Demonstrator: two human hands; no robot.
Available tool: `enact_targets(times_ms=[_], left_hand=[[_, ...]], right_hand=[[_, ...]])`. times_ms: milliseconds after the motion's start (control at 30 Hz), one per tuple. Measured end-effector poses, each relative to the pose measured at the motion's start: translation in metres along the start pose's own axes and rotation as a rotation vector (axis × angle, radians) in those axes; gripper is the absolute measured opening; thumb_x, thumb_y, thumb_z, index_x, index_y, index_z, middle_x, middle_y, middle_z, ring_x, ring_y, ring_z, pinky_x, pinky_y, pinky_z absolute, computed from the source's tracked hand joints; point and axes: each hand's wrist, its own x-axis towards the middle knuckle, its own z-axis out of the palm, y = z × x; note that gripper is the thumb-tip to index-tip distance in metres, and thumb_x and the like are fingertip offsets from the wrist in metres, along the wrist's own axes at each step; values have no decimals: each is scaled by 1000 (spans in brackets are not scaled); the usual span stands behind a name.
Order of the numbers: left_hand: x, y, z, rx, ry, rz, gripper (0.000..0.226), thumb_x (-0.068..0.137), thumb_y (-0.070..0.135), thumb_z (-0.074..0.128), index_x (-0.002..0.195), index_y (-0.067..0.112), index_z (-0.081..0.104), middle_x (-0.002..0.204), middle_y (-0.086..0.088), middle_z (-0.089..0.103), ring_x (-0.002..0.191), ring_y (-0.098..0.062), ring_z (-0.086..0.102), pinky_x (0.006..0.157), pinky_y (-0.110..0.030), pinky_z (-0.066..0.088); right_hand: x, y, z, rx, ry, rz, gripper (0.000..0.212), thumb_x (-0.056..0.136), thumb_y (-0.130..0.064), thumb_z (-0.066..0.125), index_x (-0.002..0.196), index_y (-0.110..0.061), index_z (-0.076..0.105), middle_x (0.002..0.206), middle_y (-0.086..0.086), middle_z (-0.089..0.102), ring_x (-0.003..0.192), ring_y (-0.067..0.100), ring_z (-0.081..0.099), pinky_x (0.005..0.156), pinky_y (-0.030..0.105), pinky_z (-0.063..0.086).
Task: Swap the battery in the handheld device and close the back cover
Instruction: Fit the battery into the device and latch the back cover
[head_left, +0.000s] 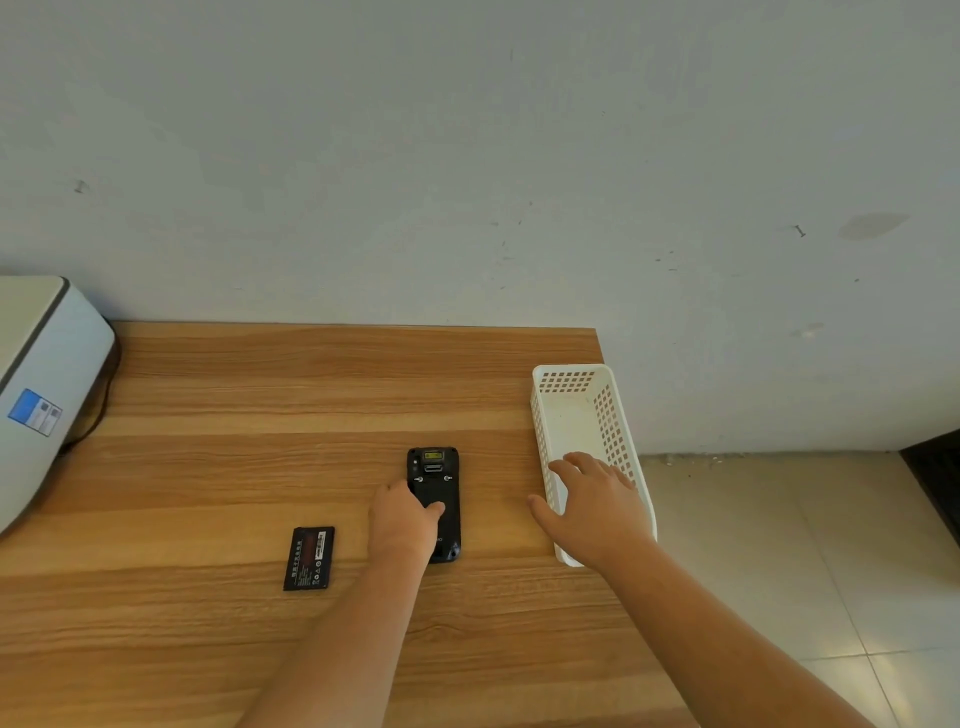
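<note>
Device (434, 501) lies face down near the middle of the counter (208, 467), back cover seemingly on. Left hand (402, 519) rests on it, one finger pressing the cover, the others hidden, so I cannot tell whether that grip is clamped or apart. Right hand (592, 506) hangs spread, fingers apart, over the near end of the basket (618, 431), holding nothing. A battery (309, 558) lies loose to the left, well apart from the device. Likely the swap is done and only the cover's final press remains, though this could equally be the start. Device: matte black plastic slab, rounded corners. Battery: flat, labelled rectangle. Basket: white perforated plastic. Counter: wood-grain laminate.
</note>
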Motion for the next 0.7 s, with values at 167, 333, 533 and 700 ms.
enact_targets(times_ms=[167, 333, 533, 700], left_hand=[[0, -3, -2, 57, 10, 49, 46, 84, 34, 73, 121, 11, 58, 119, -7, 55, 110, -25, 56, 89, -38, 52], [-3, -9, -19, 242, 32, 213, 46, 91, 47, 59, 126, 18, 52, 119, -1, 56, 111, -20, 54, 86, -34, 51], [3, -12, -59, 608, 51, 388, 58, 94, 61, 37, 134, 21, 50, 136, 0, 51, 128, -21, 45, 106, -40, 36], [7, -19, -82, 693, -30, 486, 64, 92, 68, 29, 136, 26, 50, 144, 3, 47, 136, -19, 37, 118, -46, 21]], right_hand=[[2, -3, -4, -19, -5, -12, 66, 90, -65, 39, 143, -26, 44, 151, -4, 40, 139, 18, 36, 116, 41, 25], [7, -17, -8, 3, 9, -51, 65, 89, -64, 40, 140, -24, 47, 147, -3, 45, 134, 18, 42, 113, 40, 34], [13, -44, -9, 19, -5, -118, 64, 90, -62, 40, 141, -24, 45, 147, -4, 44, 134, 17, 41, 109, 37, 36], [15, -64, -1, 15, -52, -169, 61, 90, -60, 41, 140, -26, 47, 144, -3, 47, 134, 19, 40, 109, 37, 35]])
